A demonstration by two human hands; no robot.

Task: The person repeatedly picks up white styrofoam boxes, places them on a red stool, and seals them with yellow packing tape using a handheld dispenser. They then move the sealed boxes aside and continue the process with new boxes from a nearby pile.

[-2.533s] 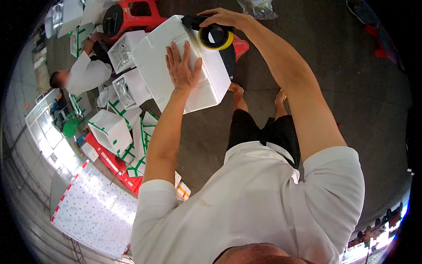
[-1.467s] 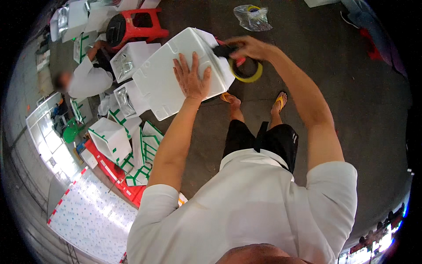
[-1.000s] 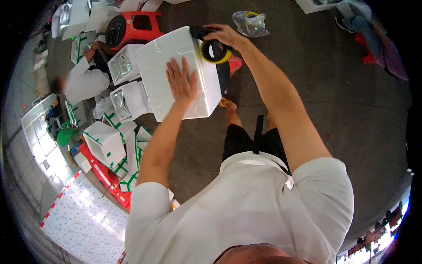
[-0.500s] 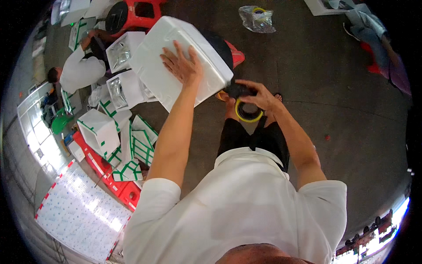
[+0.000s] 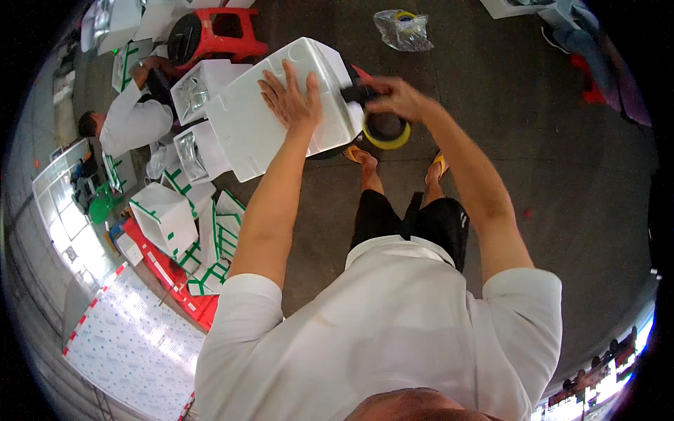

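Note:
A white foam box (image 5: 242,130) lies tilted before me, one broad smooth face turned up. My left hand (image 5: 291,102) rests flat on that face with its fingers spread. At the box's right end, my right hand (image 5: 399,98) is closed on a black tape dispenser (image 5: 357,94), which touches or nearly touches the box edge. A large yellow-rimmed tape roll (image 5: 388,144) hangs below that hand. Motion blurs the dispenser and the fingers, and the tape's free end cannot be made out. Under the box, a stool shows only in part.
Open foam boxes with silvery lining (image 5: 193,95) stand left of the box. Green-taped foam pieces (image 5: 165,217) pile up by a red barrier (image 5: 158,256). Beyond are a red stool (image 5: 235,38), a bagged tape roll (image 5: 404,29) and a seated person (image 5: 137,123); another person's legs (image 5: 590,56) show far right.
My right hand has moved up and left with the tape dispenser, from above my knees to the box's right end. The box has turned slightly and sits flatter; my left hand stays on it.

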